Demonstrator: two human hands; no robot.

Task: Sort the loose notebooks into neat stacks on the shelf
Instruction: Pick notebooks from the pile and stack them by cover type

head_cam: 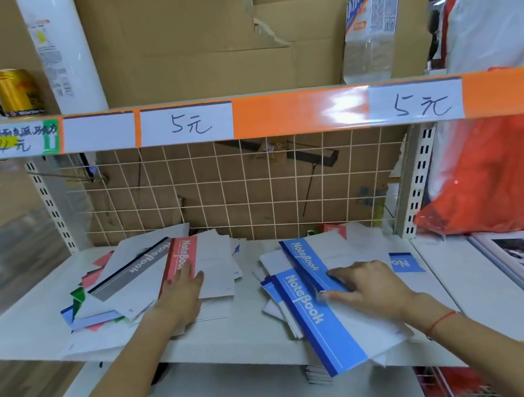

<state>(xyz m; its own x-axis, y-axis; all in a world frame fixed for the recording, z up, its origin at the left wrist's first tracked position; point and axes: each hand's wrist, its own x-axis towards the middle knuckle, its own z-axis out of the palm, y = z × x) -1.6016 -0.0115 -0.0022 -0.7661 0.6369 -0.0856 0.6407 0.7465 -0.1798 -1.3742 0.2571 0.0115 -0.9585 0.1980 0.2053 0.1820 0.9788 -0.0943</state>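
Observation:
Two loose heaps of notebooks lie on the white shelf [25, 328]. The left heap holds a red-banded notebook [182, 256], a grey-banded notebook [134, 271] and several white, green and blue ones. My left hand [183, 296] lies flat on the red-banded one with straight fingers. The right heap has blue-banded notebooks: an upper one [306, 265] and a lower one [319, 323] that juts over the shelf's front edge. My right hand [369, 286] rests on these, fingers spread, fingertips on the upper blue band.
A wire grid [251, 186] backs the shelf. To the right lie white photo-cover books [523, 258] and a red plastic bag [507, 178]. Above stand a cardboard box [208, 34], a water bottle [369, 17], a gold can [16, 94] and a white tube [62, 51].

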